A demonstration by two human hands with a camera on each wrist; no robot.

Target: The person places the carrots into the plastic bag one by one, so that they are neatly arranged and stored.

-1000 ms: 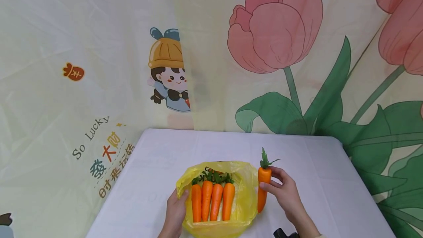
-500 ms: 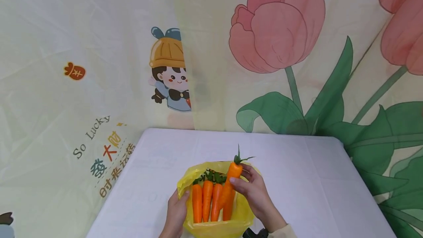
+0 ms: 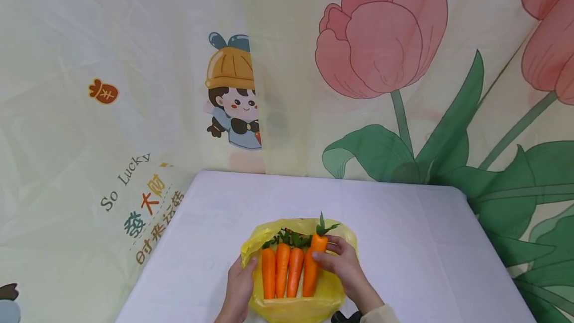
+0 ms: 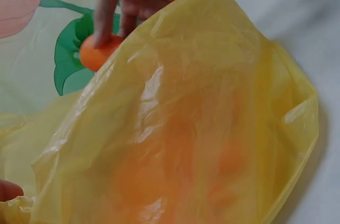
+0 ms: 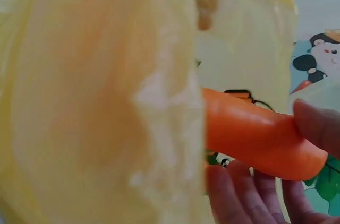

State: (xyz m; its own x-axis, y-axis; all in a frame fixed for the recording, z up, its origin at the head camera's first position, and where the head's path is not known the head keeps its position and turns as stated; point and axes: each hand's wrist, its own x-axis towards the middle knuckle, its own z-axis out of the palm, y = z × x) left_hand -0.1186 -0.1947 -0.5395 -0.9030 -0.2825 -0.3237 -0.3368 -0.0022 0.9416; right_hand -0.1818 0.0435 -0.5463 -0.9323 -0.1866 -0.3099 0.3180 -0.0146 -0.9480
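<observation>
A yellow plastic bag (image 3: 291, 310) lies with its mouth spread, and several orange carrots (image 3: 281, 268) with leafy green tops rest side by side in it. My left hand (image 3: 240, 283) grips the bag's left edge, thumb on top. My right hand (image 3: 344, 267) holds another carrot (image 3: 319, 244) near its top between thumb and fingers. Its lower part is inside the mouth, overlapping the rightmost carrot. In the right wrist view, this carrot (image 5: 249, 128) passes behind the bag's film, which hides its tip. Through the film in the left wrist view, orange shapes show blurred.
A white cloth covers the table (image 3: 215, 213). Behind it hangs a printed backdrop (image 3: 287, 64) with tulips and a cartoon figure. A black device (image 3: 345, 317) sits by the right wrist, at the bottom edge of the head view.
My right hand has carried the carrot leftward from beside the bag to over its mouth, then lowered it in among the others. My left hand has kept its grip on the bag.
</observation>
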